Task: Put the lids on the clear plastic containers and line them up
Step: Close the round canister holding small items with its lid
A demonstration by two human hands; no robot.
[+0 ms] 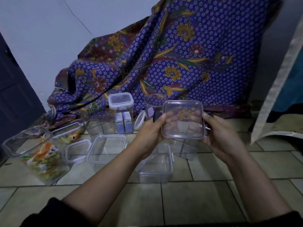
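Dark sleeves (49, 213) and two bare forearms reach in from the near edge. The left hand (151, 134) and right hand (219, 138) each curl round a side edge of one square clear lid (182, 122). They hold it up off the floor (213, 169), tilted toward the camera. Small clip flaps seem to hang at its left and right edges, though they are blurred.

Just beyond and below the lid stands a clear container (184, 149), partly hidden by it. This looks like the lid's likely match, judging by its outline. To seat the lid well, level it first and line its rounded corners up with the container's rim. Keep the flaps swung outward so none gets trapped underneath. Then press down evenly on opposite sides and fold the flaps down one pair at a time. If the shape does not match, it is better to try another box than to force it.

Nearer the camera sits a shallow box (154, 166); I cannot tell whether it is lidded. To the left lie an open box (106, 149) and a loose lid (77, 152). Further left a tilted box (32, 154) holds colourful bits. At the far side a tall box (121, 110) already wears its lid, in front of a patterned cloth (180, 54). That closed one could anchor the row.
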